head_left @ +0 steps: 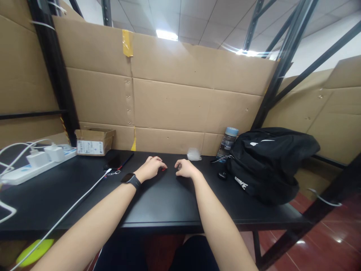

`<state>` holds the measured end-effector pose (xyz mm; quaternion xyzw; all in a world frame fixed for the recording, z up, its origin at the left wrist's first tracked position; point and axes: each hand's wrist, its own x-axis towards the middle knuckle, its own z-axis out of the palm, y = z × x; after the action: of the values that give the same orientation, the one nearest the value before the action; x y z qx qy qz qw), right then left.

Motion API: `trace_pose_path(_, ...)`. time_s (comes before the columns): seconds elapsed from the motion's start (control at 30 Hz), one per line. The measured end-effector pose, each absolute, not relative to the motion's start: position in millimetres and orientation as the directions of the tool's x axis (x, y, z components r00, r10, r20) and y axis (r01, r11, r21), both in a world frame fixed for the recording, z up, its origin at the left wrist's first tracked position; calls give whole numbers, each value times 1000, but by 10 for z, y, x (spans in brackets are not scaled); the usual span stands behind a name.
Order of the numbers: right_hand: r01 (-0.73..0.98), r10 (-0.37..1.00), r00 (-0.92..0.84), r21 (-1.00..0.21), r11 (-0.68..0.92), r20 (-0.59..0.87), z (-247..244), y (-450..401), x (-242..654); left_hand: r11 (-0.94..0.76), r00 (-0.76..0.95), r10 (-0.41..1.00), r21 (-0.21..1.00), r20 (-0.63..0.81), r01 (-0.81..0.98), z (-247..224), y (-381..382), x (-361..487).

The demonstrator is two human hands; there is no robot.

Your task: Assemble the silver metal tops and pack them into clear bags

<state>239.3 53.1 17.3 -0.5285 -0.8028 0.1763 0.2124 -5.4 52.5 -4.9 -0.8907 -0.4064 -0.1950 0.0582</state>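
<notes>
My left hand (151, 168), with a dark watch (131, 180) on its wrist, rests low over the black table (163, 203). Its fingers are bent and closed, and a small red thing (164, 169) shows at the fingertips, too small to name. Across a narrow gap, my right hand (186, 168) is curled with thumb and fingers drawn together. Something small and greyish shows between them, but I cannot make out what it is. Behind the right hand, near the cardboard wall, lies a crumpled translucent bag (194, 154).
At right are a black backpack (270, 165), a clear bottle (226, 143) with a blue cap and a small black object (222, 173). Leftward are a phone (114, 162), a cardboard box (94, 142), a white cable (81, 197) and a power strip (21, 174). Cardboard walls (175, 105) enclose the table.
</notes>
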Motion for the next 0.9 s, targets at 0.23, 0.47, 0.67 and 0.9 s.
trace_pose_path(0.23, 773, 949, -249, -551, 315, 192, 164, 578, 2511, -695, 640, 664, 5, 386, 719, 39, 404, 78)
trace_pose_path(0.47, 743, 945, -188, -590, 315, 267, 115, 653, 2550, -652, 595, 712, 38, 372, 757, 116, 349, 44)
trace_pose_path(0.67, 725, 942, -118, -621, 299, 315, 98, 687, 2598, -514, 432, 777, 66, 457, 855, 126, 390, -53)
trace_pose_path(0.9, 702, 942, -64, -656, 277, 329, 56, 720, 2643, -411, 270, 808, 172, 524, 895, 102, 518, -297)
